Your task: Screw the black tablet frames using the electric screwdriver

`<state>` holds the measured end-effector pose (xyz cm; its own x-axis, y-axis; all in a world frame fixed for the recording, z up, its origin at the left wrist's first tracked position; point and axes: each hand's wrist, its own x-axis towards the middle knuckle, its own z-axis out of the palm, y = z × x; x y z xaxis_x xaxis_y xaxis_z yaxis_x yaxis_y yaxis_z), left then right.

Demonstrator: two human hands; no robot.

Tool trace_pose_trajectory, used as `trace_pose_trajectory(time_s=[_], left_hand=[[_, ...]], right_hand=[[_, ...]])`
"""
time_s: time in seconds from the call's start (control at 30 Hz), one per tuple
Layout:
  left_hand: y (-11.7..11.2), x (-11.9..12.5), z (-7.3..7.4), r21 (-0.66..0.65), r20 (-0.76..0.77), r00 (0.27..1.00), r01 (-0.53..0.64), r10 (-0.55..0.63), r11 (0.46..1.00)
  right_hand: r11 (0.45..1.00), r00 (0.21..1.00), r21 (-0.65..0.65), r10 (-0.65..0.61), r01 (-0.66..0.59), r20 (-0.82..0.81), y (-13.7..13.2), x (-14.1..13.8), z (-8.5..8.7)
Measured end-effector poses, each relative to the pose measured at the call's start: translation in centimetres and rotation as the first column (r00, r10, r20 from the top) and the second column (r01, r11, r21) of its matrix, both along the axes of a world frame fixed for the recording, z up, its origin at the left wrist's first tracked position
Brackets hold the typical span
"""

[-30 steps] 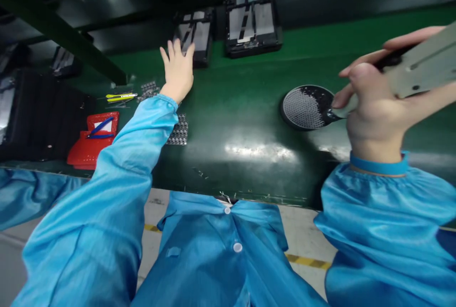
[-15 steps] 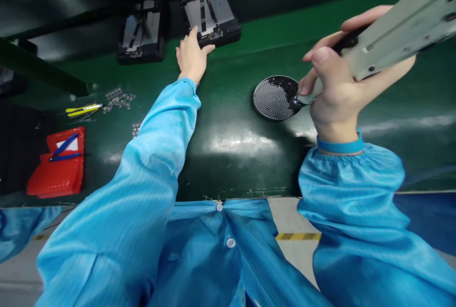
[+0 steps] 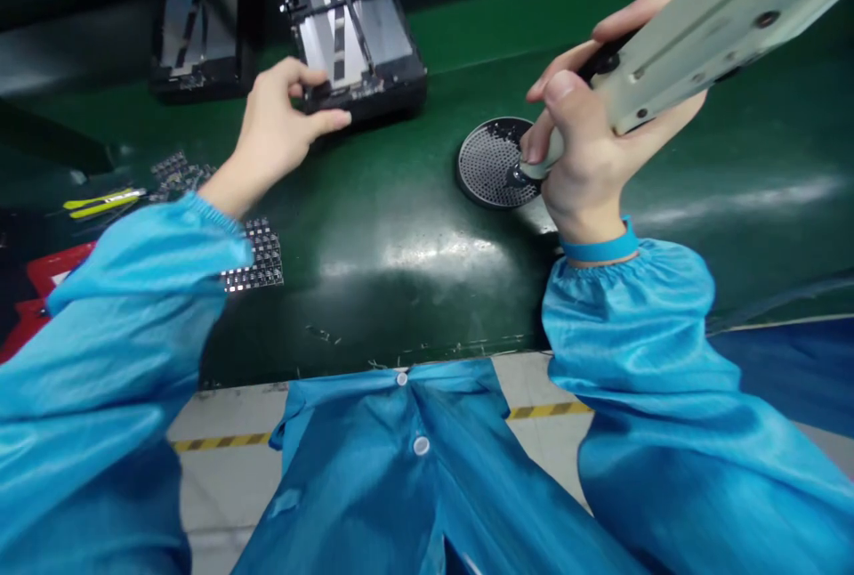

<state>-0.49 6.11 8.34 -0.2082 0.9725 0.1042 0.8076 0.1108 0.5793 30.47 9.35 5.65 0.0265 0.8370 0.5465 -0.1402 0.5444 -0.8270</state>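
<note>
My left hand [image 3: 280,112] grips the near left corner of a black electronic device [image 3: 390,93], thumb on its front side and fingers over the top edge. The device lies face up, with silver panels and dark ribbon strips inside. In my right hand [image 3: 593,139] is a pale electric screwdriver [image 3: 721,32], held at a slant with my fingers wrapped around it. Its tip end points down at a round screw dish [image 3: 490,166] with a perforated plate and dark screws scattered on it. Whether the bit touches a screw cannot be made out.
A second black device [image 3: 200,41] lies further left. Small circuit board panels [image 3: 263,255] rest by my left forearm, near yellow-handled cutters [image 3: 103,203]. A red pouch [image 3: 60,268] is partly hidden by my sleeve. The green bench [image 3: 414,290] ends close to my body.
My left hand has shifted from the device's front edge to its left corner and now grips it. The device sits nearer, further from the second one. The right hand stays at the dish; the view has shifted.
</note>
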Motion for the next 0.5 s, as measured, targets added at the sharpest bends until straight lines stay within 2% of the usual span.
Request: trace_pose_trajectory(time_s=[0.13,0.23,0.3,0.4,0.5], left_hand=[[-8.7,0.7,0.9,-0.086,0.192,0.979,0.078,-0.061,0.993],[-14.2,1.9,0.8,-0.048,0.23,0.97,0.085,-0.072,0.995],[-17.3,3.2,0.5,-0.058,0.188,0.978,0.099,-0.087,0.993],[-20.9,5.5,0.1,-0.141,0.058,0.993,0.107,-0.1,0.984],[-22.7,6.6,0.2,-0.243,-0.136,0.979,0.115,-0.151,0.963]], right_hand=[[1.0,1.0,0.02,0.014,-0.014,0.019,-0.2,0.0,0.2],[0.997,0.998,0.045,0.056,-0.057,0.024,-0.3,0.1,0.3],[0.994,0.996,0.07,0.077,-0.079,0.036,-0.3,0.2,0.3],[0.995,0.996,0.085,0.052,-0.058,0.073,-0.2,0.1,0.1],[0.997,0.995,0.075,0.028,-0.035,0.094,0.3,0.1,-0.2]])
